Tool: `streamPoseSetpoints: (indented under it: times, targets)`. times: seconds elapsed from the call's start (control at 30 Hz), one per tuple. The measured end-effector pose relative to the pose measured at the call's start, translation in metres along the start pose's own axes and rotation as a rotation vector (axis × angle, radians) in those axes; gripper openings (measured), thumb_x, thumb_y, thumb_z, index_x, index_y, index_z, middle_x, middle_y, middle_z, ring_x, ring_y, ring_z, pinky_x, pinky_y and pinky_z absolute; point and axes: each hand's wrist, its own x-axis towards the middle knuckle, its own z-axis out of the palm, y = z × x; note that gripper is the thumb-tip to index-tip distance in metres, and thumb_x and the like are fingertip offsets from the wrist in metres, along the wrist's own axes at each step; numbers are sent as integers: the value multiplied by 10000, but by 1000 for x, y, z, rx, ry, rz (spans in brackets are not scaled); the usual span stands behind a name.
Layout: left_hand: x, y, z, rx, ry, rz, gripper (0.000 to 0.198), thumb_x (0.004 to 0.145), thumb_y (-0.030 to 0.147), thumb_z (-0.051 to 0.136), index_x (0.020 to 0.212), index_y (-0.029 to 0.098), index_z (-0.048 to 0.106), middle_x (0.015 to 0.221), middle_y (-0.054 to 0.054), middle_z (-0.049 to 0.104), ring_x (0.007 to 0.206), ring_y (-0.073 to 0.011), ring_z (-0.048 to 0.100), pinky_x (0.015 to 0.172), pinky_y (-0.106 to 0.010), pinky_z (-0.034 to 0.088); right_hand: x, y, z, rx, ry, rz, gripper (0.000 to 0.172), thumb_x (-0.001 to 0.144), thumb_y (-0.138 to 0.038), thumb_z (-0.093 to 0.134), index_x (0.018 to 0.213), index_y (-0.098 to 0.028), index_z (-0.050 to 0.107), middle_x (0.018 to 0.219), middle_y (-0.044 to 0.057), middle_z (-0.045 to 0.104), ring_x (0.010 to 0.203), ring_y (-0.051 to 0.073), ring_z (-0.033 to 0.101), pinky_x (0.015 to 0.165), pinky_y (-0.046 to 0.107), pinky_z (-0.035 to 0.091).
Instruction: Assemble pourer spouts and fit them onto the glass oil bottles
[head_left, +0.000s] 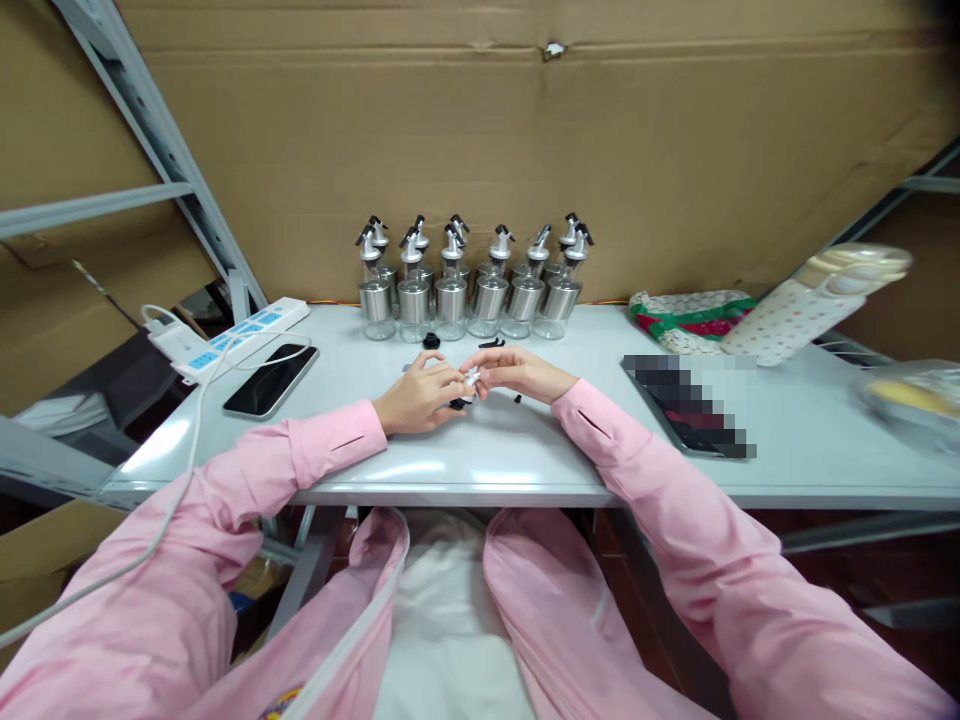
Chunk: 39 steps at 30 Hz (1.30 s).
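Observation:
Over the middle of the table, my left hand (422, 396) is closed around a small silver-white pourer top (471, 377) with a black base. My right hand (526, 372) meets it from the other side, its fingertips pinching the upper end of the same piece. My fingers cover much of the top. Just beyond my hands lie a round black stopper (431, 341) and a thin black part (492, 343). A tiny black piece (517, 399) rests below my right hand.
Several glass-and-steel bottles with pourer tops (490, 300) stand along the back. Left are a phone (271, 380) and a power strip (251, 335) with a trailing cable. On the right are a dark tablet-like object (667, 410), a patterned cloth (686, 312) and a dotted bottle (795, 305).

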Motion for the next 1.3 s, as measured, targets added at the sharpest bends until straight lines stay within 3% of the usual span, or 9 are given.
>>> streamPoseSetpoints:
  times: [0.67,0.87,1.07,1.17,1.3]
  targets:
    - [0,4,-4,20,-43,-32,231,874,353,476,1025,220,590,920,-40,680,810,-177,611,861,-392,192,1,2,0,-66,-5,16,268,685,-190,664,946,-138,639,701,-11,653,629,99,596,676,248,465]
    - [3,8,-9,-61,-63,-128,305,891,413,419,1078,224,568,956,-49,680,852,-179,586,883,-394,194,3,3,1,-82,42,18,243,706,-278,671,897,-141,609,651,-21,630,605,95,585,665,256,473]
    - [4,6,-5,-240,72,-312,402,836,471,483,1100,168,493,954,-46,645,690,-130,543,912,-383,252,5,4,1,-142,149,-21,274,694,-286,681,923,-149,622,710,-38,574,589,58,525,610,216,447]
    - [4,4,-2,-383,85,-447,408,814,485,521,1074,171,498,851,-6,620,662,-120,523,859,-346,319,5,4,1,-204,203,-64,320,706,-256,671,1004,-162,603,674,-55,541,558,51,500,562,201,425]
    - [5,5,-2,-512,66,-536,384,834,452,499,1104,179,510,793,1,595,722,-141,537,785,-303,373,5,6,2,-162,95,0,353,725,-300,657,1030,-155,554,635,-39,597,566,88,577,590,239,477]
